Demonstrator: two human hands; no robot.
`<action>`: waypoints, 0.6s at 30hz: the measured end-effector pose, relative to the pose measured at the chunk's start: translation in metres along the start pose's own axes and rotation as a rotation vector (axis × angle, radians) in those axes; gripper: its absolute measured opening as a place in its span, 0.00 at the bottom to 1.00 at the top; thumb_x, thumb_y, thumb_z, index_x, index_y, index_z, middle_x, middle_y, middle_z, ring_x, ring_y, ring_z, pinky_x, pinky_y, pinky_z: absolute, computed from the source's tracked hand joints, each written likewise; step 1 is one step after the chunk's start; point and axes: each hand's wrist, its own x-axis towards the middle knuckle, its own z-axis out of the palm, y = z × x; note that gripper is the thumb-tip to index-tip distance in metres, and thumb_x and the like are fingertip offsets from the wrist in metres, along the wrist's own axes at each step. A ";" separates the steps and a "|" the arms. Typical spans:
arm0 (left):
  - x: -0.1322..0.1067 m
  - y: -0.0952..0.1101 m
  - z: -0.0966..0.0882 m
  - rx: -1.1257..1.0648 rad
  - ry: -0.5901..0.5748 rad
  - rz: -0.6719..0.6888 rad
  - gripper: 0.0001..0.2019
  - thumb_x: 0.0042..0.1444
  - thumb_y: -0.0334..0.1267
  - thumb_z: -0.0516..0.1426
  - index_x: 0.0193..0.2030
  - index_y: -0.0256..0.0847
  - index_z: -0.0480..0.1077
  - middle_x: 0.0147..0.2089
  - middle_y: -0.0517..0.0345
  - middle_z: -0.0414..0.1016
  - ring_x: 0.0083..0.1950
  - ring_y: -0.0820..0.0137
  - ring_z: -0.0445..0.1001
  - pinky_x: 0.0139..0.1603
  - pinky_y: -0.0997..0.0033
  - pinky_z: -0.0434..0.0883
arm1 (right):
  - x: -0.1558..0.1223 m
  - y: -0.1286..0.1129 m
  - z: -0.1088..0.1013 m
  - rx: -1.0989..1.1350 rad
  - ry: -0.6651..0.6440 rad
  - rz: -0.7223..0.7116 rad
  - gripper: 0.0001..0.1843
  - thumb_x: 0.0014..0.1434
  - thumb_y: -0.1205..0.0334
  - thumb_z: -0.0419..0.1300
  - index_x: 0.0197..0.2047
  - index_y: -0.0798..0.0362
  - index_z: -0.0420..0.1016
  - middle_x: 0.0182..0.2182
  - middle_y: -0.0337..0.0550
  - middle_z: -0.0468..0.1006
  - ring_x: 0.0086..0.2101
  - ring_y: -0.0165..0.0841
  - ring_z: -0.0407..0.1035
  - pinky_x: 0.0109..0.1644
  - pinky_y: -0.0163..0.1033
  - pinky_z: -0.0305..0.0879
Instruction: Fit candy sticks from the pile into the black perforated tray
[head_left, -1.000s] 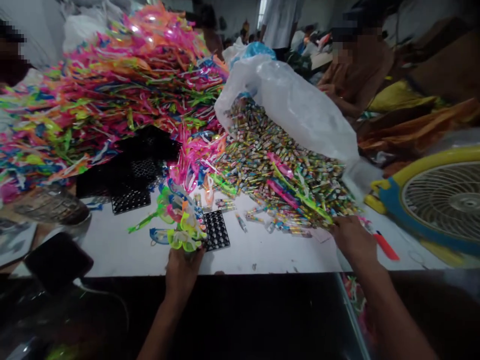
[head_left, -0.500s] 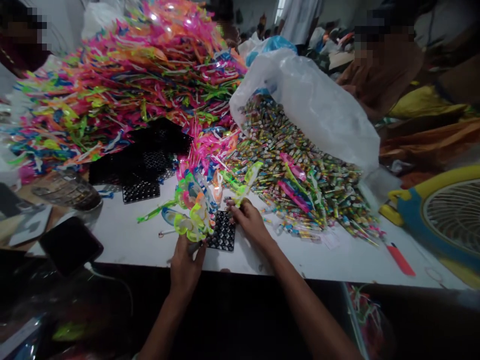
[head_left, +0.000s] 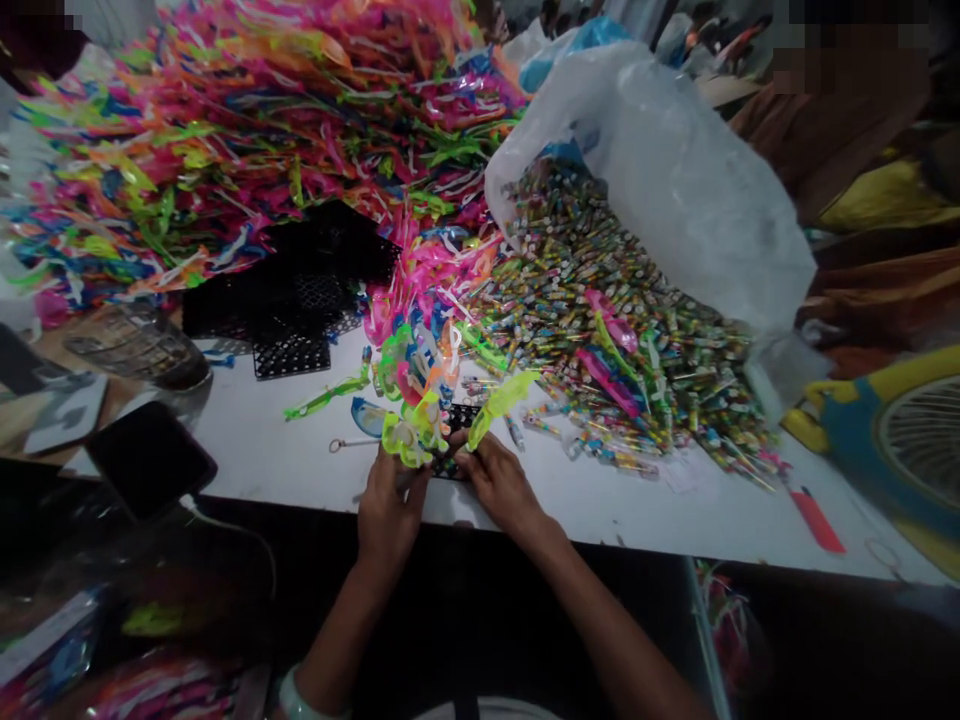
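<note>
Far left, my phone [head_left: 150, 458] sits at the table edge, its cable dropping into shadow where I can't make out much. Behind it, the huge heap of neon plastic pieces [head_left: 225, 130] runs off the top of the view. My left hand [head_left: 390, 500] is closed around a bunch of bright toy glasses [head_left: 412, 400], which fans upward and away from me; it's hard to tell the single frames apart. Under my fingers a black grid tray [head_left: 459, 420] is mostly covered. My right hand [head_left: 501, 482] pinches a yellow-green piece [head_left: 501, 400], long axis tilted up to the right. Both wrists are bent in, hands nearly touching. Further right the small tubes [head_left: 622, 300] spill from a plastic bag [head_left: 675, 180].
</note>
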 end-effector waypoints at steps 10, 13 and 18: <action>-0.002 0.003 0.001 -0.029 -0.005 -0.017 0.16 0.56 0.43 0.57 0.49 0.39 0.68 0.49 0.48 0.75 0.50 0.61 0.73 0.53 0.61 0.71 | -0.015 0.000 0.027 -0.189 0.204 -0.119 0.16 0.64 0.63 0.49 0.54 0.52 0.65 0.45 0.49 0.75 0.47 0.36 0.70 0.52 0.42 0.69; -0.003 0.003 0.001 -0.035 -0.001 -0.021 0.18 0.56 0.43 0.57 0.52 0.40 0.66 0.49 0.49 0.74 0.48 0.62 0.74 0.51 0.63 0.71 | -0.020 0.002 0.043 -0.269 0.290 -0.086 0.17 0.65 0.64 0.47 0.56 0.54 0.63 0.46 0.51 0.75 0.47 0.37 0.71 0.51 0.44 0.70; -0.004 0.003 0.001 -0.036 0.000 -0.002 0.17 0.57 0.43 0.56 0.52 0.41 0.66 0.49 0.50 0.75 0.48 0.62 0.74 0.48 0.64 0.71 | -0.026 0.000 0.051 -0.326 0.359 -0.105 0.13 0.65 0.64 0.47 0.50 0.53 0.67 0.39 0.50 0.76 0.41 0.37 0.72 0.44 0.42 0.72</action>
